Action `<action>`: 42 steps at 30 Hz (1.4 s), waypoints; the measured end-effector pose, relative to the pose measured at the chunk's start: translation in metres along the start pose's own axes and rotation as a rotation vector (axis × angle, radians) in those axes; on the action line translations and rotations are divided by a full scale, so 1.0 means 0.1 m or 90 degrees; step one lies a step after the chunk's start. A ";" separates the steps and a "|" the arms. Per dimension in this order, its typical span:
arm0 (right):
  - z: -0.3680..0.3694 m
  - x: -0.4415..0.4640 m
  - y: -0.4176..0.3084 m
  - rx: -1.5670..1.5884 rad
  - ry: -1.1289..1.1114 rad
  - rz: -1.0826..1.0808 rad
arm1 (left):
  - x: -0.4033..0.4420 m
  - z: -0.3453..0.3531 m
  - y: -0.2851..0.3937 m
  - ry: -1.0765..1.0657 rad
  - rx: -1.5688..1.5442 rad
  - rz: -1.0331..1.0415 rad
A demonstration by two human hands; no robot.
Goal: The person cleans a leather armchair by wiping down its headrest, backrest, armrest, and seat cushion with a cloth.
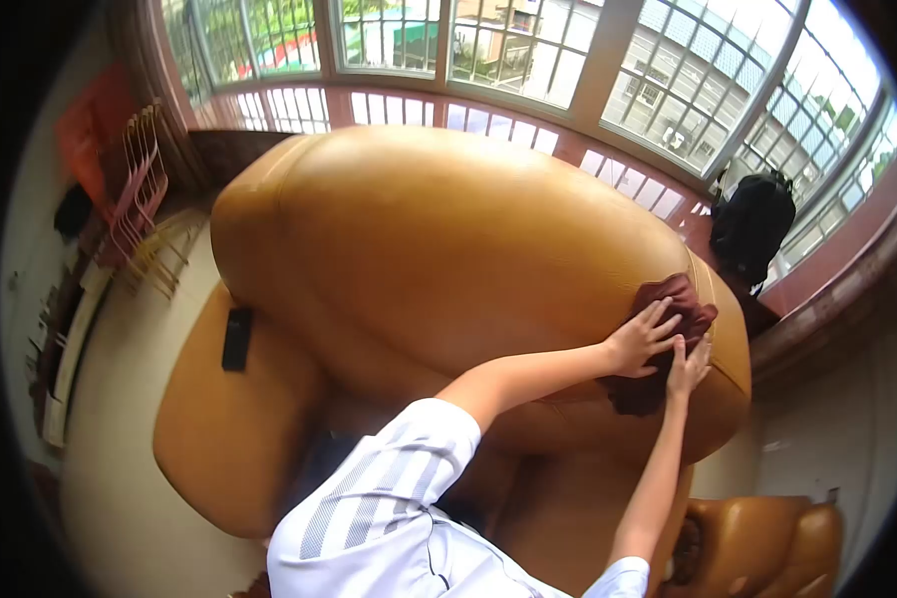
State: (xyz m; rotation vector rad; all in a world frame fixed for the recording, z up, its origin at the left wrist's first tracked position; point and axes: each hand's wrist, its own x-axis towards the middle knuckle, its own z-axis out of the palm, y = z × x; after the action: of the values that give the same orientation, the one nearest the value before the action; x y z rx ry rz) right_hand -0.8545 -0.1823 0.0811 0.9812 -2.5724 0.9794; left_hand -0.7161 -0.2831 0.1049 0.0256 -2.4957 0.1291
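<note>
A dark red cloth lies bunched over the right end of a tan leather sofa, across the top of its backrest near the corner seam. My left hand rests flat on the cloth with its fingers spread. Close beside it, my right hand touches the cloth's lower right side, fingers stretched and apart. The two hands almost meet at the fingertips. Part of the cloth hangs below my left wrist, dark in shadow.
A black remote-like object lies on the sofa's left armrest. Behind the sofa are barred windows and a black backpack on the sill. Several hangers stand at the left. Another tan leather seat is at lower right.
</note>
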 end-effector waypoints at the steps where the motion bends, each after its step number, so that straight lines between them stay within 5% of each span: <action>1: 0.00 -0.04 -0.22 0.086 -0.058 -0.019 | -0.18 -0.15 -0.05 -0.004 0.018 -0.035; 2: 0.14 -0.08 -0.42 0.220 -0.053 -0.089 | -0.37 -0.28 -0.10 -0.009 0.065 -0.055; 11: 1.10 -1.06 -3.30 0.074 -0.006 -0.266 | -2.21 -1.45 -1.48 -0.050 0.204 -0.148; 16: 1.68 -1.51 -4.93 0.055 -0.124 -0.428 | -3.47 -2.07 -2.54 0.012 0.345 -0.242; 18: 1.91 -1.65 -5.57 0.027 -0.144 -0.564 | -3.98 -2.46 -2.86 0.123 0.195 -0.304; 22: 2.32 -1.81 -6.36 0.065 -0.254 -0.688 | -4.67 -2.93 -3.21 0.003 0.179 -0.408; 27: 2.19 -1.70 -6.30 0.019 -0.267 -0.712 | -4.70 -3.28 -3.34 0.023 0.206 -0.304; 31: 1.66 -1.53 -5.85 -0.051 -0.273 -0.604 | -4.29 -3.30 -3.45 -0.060 0.187 -0.049; 42: 1.72 -1.86 -5.04 -0.074 0.047 -0.817 | -4.32 -3.13 -3.65 -0.025 0.120 -0.066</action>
State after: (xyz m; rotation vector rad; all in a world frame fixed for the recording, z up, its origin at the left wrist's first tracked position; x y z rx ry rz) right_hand -0.3776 -0.4803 0.1313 2.0157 -1.3410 0.4300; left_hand -0.1650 -0.6209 0.1265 0.2383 -2.5068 0.3218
